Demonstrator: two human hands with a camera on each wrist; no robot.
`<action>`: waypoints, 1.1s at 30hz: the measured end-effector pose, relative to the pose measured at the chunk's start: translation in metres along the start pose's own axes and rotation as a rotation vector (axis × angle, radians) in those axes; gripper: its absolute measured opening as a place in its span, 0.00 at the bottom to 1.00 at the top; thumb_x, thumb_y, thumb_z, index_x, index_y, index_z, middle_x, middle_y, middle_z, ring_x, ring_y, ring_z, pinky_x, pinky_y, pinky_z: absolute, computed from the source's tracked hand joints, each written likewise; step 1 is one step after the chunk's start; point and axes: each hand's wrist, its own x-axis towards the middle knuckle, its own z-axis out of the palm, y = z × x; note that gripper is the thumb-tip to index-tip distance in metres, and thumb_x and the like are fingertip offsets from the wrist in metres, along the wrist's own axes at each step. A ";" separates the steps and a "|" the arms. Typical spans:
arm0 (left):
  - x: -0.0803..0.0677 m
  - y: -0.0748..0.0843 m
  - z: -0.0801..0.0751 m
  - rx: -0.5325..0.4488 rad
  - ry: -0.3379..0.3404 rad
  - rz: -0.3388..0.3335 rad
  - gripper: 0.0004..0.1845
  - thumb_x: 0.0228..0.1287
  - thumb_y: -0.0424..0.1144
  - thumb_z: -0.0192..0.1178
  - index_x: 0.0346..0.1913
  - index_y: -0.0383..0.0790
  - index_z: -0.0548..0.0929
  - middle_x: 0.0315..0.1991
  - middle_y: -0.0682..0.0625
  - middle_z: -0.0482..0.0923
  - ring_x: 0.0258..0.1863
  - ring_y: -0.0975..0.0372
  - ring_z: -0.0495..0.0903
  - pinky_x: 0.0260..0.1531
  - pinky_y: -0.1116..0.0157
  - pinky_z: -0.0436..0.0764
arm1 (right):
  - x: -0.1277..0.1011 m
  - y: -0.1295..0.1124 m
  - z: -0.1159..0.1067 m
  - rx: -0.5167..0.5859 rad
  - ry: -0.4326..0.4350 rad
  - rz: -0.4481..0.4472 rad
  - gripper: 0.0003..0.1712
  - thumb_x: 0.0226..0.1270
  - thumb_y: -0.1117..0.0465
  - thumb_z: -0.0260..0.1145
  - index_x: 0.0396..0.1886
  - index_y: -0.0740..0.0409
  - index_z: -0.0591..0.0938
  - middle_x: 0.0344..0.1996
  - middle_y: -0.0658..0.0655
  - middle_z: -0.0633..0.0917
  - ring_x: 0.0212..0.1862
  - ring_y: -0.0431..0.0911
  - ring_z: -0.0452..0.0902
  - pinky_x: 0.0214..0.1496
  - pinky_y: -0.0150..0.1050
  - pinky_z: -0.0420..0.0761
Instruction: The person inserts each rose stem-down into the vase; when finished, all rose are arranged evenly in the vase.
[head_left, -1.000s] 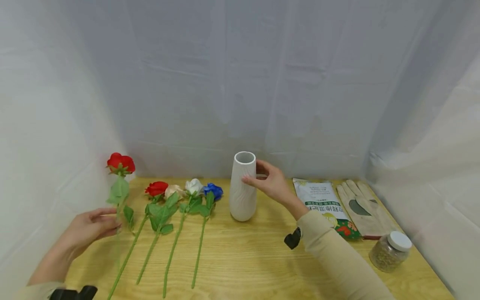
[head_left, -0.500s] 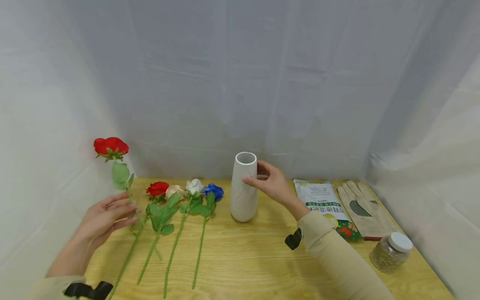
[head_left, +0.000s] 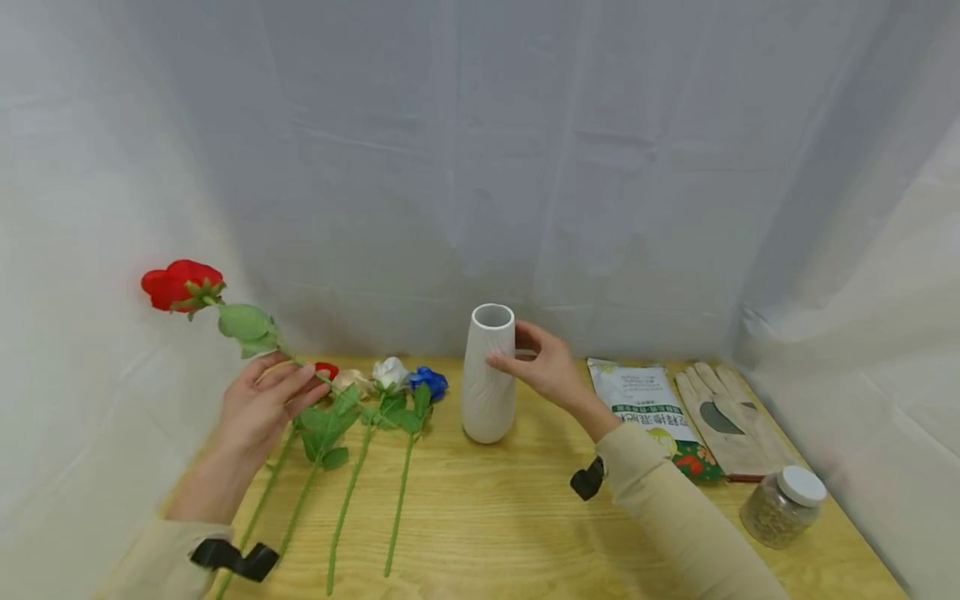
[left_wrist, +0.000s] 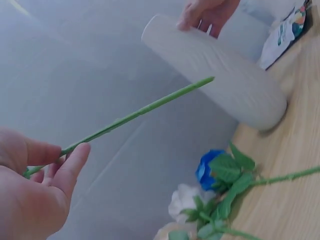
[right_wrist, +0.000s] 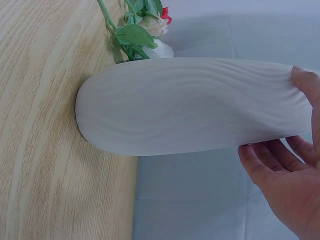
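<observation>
Pinched by its green stem, a red rose [head_left: 180, 286] is held up in my left hand [head_left: 262, 404], its bloom tilted to the upper left. The bare stem [left_wrist: 145, 108] points toward the vase in the left wrist view. My right hand [head_left: 546, 367] grips the upper right side of a white vase [head_left: 486, 392], which stands upright on the table. In the right wrist view the thumb and fingers of that right hand [right_wrist: 290, 175] lie on opposite sides of the vase [right_wrist: 190, 107]. The vase's mouth faces up.
On the table [head_left: 480, 517] left of the vase lie another red rose [head_left: 326, 370], a cream rose [head_left: 352, 382], a white rose [head_left: 390, 373] and a blue rose [head_left: 428, 382]. To the right are a printed bag [head_left: 648, 408], gloves [head_left: 731, 421] and a white-lidded jar [head_left: 780, 507].
My left hand has lifted the red rose and moved right and away from me, and the bloom has tipped further left. My right hand and the vase have stayed in place.
</observation>
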 end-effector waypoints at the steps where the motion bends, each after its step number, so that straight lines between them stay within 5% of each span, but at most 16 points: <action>1: 0.001 0.001 0.006 -0.020 0.011 0.016 0.24 0.73 0.27 0.63 0.63 0.44 0.65 0.38 0.54 0.80 0.41 0.63 0.89 0.49 0.66 0.90 | 0.000 0.000 0.000 -0.002 0.000 -0.001 0.37 0.65 0.52 0.80 0.72 0.53 0.78 0.63 0.61 0.84 0.63 0.59 0.83 0.63 0.53 0.86; 21: 0.022 0.018 0.106 -0.345 0.134 0.264 0.16 0.71 0.24 0.63 0.51 0.40 0.70 0.29 0.49 0.81 0.36 0.55 0.91 0.44 0.62 0.91 | -0.002 -0.001 0.001 -0.019 -0.007 -0.006 0.38 0.66 0.50 0.79 0.73 0.52 0.77 0.63 0.59 0.84 0.64 0.57 0.82 0.63 0.51 0.86; 33: 0.037 0.014 0.145 -0.266 0.124 0.410 0.15 0.71 0.25 0.64 0.54 0.40 0.73 0.34 0.50 0.81 0.41 0.55 0.91 0.48 0.61 0.91 | -0.001 0.000 0.001 -0.038 -0.001 0.001 0.38 0.66 0.48 0.79 0.72 0.51 0.77 0.62 0.58 0.84 0.64 0.54 0.83 0.63 0.49 0.86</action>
